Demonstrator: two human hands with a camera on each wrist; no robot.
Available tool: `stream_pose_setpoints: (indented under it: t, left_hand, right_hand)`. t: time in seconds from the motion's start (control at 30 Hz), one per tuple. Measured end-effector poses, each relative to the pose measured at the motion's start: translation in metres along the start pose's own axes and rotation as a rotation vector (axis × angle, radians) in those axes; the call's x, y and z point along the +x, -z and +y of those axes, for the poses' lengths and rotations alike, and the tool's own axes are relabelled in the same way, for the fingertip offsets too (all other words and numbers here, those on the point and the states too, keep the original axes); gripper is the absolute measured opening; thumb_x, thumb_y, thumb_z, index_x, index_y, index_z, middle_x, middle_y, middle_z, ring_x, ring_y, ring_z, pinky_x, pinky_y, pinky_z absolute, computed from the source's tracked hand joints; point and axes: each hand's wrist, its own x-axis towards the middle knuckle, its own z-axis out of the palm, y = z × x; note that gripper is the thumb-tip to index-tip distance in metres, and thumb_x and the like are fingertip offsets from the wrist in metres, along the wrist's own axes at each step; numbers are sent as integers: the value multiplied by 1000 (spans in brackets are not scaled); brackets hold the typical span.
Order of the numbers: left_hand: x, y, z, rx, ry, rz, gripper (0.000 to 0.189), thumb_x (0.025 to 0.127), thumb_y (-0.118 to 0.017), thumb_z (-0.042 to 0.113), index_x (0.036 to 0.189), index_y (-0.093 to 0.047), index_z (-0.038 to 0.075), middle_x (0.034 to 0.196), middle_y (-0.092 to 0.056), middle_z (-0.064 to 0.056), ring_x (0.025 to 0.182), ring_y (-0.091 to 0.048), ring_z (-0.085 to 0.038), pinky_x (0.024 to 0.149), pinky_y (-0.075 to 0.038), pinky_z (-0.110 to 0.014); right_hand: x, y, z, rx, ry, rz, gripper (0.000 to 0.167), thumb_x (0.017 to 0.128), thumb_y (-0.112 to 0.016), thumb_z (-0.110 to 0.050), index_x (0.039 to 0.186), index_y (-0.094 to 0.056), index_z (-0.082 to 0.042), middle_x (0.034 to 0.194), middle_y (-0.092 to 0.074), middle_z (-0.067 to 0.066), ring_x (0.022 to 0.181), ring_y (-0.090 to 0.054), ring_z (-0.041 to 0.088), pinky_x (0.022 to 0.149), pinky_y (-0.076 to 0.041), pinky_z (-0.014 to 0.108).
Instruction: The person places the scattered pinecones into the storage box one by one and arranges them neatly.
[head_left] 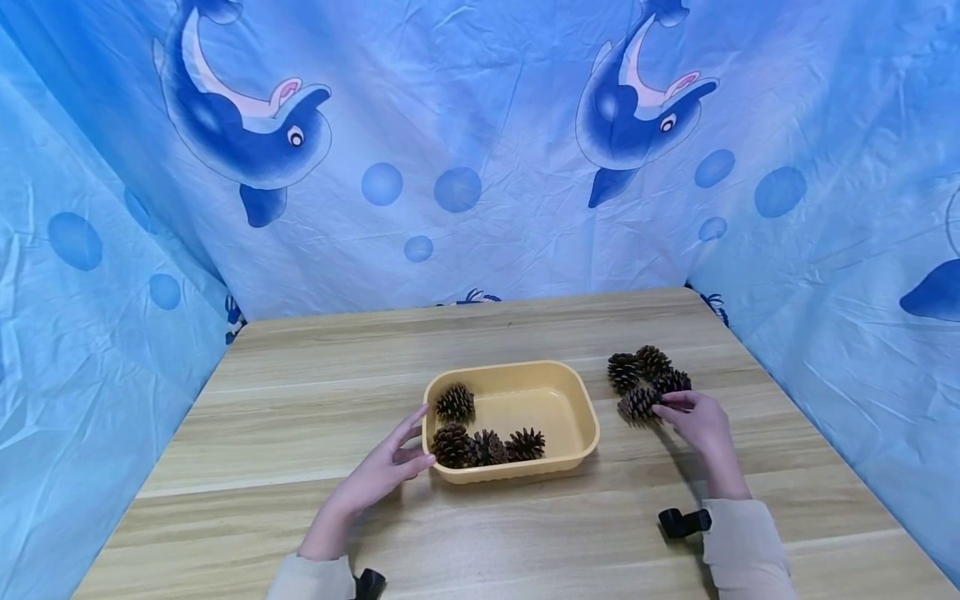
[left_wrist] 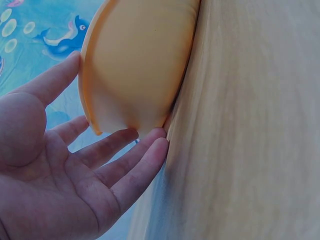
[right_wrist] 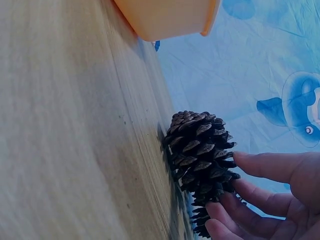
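Observation:
A yellow plastic basin (head_left: 536, 408) sits on the table with several brown pine cones inside, among them one pine cone (head_left: 455, 403) at its left end and another (head_left: 525, 444) along the near wall. My left hand (head_left: 384, 463) rests against the basin's left end, thumb at the rim and fingers spread along the outer wall (left_wrist: 135, 60). To the right of the basin lies a small group of pine cones. My right hand (head_left: 699, 419) pinches the nearest pine cone (right_wrist: 200, 152) by one end between thumb and fingertips, low at the tabletop.
Close behind the pinched cone lie other pine cones, such as the pine cone (head_left: 651, 361) at the back of the group. The wooden table (head_left: 315, 417) meets a blue dolphin-print curtain (head_left: 480, 108) at the back and sides. Black wrist cameras (head_left: 684, 523) hang by the sleeves.

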Motion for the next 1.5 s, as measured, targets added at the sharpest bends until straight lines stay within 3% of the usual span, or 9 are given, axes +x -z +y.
stream_pose_setpoints:
  t: [0.17,0.4,0.67,0.93,1.17,1.5]
  left_hand:
    - [0,0,0,3,-3,-1,79,94,-62,21,157,-12,16,150,-26,-36,128,-45,-54,97,-52,-53]
    - [-1,1,-1,5,-2,1,79,94,-62,21,156,-13,17,150,-26,-36,128,-45,-54,96,-53,-52]
    - [0,1,-2,8,1,1,79,94,-62,22,157,-13,19,150,-27,-35,127,-47,-51,96,-53,-51]
    - [0,1,-2,14,-2,0,79,94,-62,22,157,-13,19,150,-27,-35,127,-47,-52,96,-53,-51]
    - [0,1,-1,13,0,0,80,94,-62,22,157,-13,18,150,-27,-35,127,-47,-51,97,-53,-51]
    - [0,1,0,10,1,-2,80,94,-62,22,157,-13,18,150,-27,-35,127,-47,-51,97,-53,-51]
  right_hand:
    - [-1,1,0,-1,9,-1,43,92,-66,-23,120,-59,9,117,-64,31,80,-69,25,63,-55,25]
    - [0,1,2,15,21,6,40,92,-65,-21,117,-61,10,115,-65,31,79,-69,20,62,-57,22]
    - [0,1,3,7,5,12,33,94,-61,-15,117,-62,7,115,-65,30,82,-69,24,63,-54,22]
    - [0,0,4,-46,29,51,27,93,-59,-12,112,-66,6,113,-66,29,93,-65,37,66,-47,26]
    - [0,0,3,-42,9,32,29,93,-61,-15,112,-65,6,112,-66,29,87,-66,30,64,-48,25]
    - [0,-1,4,-52,22,50,27,91,-62,-14,108,-65,6,107,-69,27,72,-62,10,66,-48,25]
